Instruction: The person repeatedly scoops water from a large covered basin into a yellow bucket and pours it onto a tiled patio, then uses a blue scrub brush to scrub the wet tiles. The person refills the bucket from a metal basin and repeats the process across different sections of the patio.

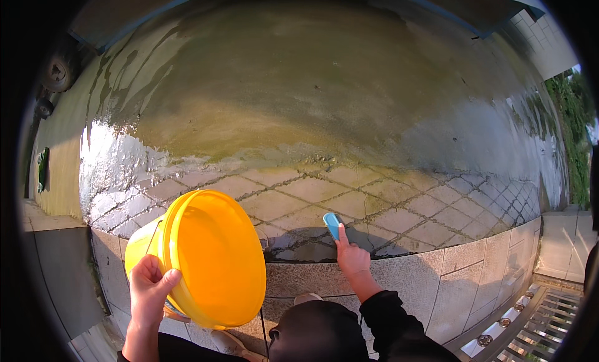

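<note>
A large yellow plastic bucket (224, 259) is tilted, its wide mouth facing up and to the right, and its inside looks bare. My left hand (152, 287) grips its rim at the lower left, thumb on the near side. Part of a thin wire handle shows on the bucket's outer left wall. In my right hand (353, 259) is a light blue scrubbing brush or similar hand tool (331, 224), pointing away from me above the wet paving. My fingers hide its near end, and its underside cannot be made out.
Wet diamond-pattern paving tiles (299, 198) meet a wet concrete yard (290, 81). I am on a stone-tiled step (412, 273), one shoe (229, 343) visible. A metal railing (538, 334) stands at lower right. Wheels (61, 72) show at far left, green plants (571, 128) at far right.
</note>
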Action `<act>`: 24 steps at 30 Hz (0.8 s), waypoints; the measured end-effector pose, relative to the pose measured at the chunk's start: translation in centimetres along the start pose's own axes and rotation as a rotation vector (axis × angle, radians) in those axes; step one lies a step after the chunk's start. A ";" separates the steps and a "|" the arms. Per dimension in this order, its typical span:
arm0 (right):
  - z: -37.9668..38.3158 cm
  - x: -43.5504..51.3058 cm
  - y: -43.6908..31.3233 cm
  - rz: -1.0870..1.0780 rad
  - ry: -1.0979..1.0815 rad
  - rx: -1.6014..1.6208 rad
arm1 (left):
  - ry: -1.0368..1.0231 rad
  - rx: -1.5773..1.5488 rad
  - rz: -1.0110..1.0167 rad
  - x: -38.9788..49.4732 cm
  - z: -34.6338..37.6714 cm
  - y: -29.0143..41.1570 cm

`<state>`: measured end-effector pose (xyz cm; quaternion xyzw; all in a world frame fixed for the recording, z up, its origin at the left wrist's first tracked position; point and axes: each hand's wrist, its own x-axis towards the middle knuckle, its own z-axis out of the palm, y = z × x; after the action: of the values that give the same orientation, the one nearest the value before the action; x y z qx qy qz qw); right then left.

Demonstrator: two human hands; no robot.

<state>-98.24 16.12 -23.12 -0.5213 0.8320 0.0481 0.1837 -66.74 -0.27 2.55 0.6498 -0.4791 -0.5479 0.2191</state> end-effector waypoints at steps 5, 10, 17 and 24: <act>-1.1 1.1 8.5 0.465 0.014 -0.054 | -0.049 0.034 0.029 0.0 1.3 -0.7; 0.7 -1.2 -5.3 -0.007 -0.088 0.181 | -0.054 0.030 0.036 -0.3 2.0 0.2; -2.1 7.1 7.8 0.484 0.165 0.110 | -0.056 -0.002 0.063 -1.0 1.8 1.0; -0.2 6.6 -2.2 0.020 0.015 0.176 | -0.042 -0.003 0.037 -1.0 2.5 1.2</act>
<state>-98.94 9.42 -25.01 -0.4952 0.8395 -0.0270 0.2220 -69.42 0.64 3.28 0.6289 -0.4945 -0.5581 0.2201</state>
